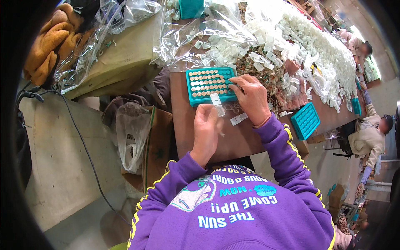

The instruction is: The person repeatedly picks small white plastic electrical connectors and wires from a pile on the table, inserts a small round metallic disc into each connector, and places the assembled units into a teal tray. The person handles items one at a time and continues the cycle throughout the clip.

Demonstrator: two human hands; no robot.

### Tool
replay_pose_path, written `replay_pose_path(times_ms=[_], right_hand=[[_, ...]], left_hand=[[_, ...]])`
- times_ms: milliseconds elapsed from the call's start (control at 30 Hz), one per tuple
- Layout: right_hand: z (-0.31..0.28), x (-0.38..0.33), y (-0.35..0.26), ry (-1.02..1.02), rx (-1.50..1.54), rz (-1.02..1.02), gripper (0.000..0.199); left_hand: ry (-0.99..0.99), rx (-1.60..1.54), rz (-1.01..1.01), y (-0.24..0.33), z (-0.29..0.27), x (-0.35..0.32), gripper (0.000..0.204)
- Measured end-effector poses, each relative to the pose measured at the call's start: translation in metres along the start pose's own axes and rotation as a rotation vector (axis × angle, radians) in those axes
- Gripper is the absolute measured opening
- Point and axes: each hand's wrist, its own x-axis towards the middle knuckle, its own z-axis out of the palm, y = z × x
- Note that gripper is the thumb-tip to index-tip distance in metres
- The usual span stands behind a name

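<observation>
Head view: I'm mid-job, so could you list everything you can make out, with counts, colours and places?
Disc tray: 1, teal, on the table before the hands
Discs: dozens, pale tan, in the disc tray
Other trays: at least 2, teal, right edge and far end of table
Loose parts: too many to count, white, heaped upper right
Held part: 1, white, at left fingertips
Table: 1, brown, centre
Hanging bag: 1, clear, left of table
Box: 1, brown, beside the bag
Cloth: orange-brown, upper left, count unclear
Co-workers: at least 2, beige clothing, right
Sweatshirt: 1, purple, worn
Left hand: 1, bare, below tray
Right hand: 1, bare, tray's right end
</observation>
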Motion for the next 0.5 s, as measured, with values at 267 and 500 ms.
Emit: replay_pose_path(times_ms=[267,500], right_hand=[[0.004,0.009,0.006,-0.102,0.019,0.029,0.011],[-0.006,0.017,0.008,-0.08,0.383,0.209,0.014]], left_hand=[[0.002,-0.081,-0.106,0.002,-0.003,-0.001,0.011],[-0.06,-0.066,-0.105,-0.001,-0.007,0.001,0.015]])
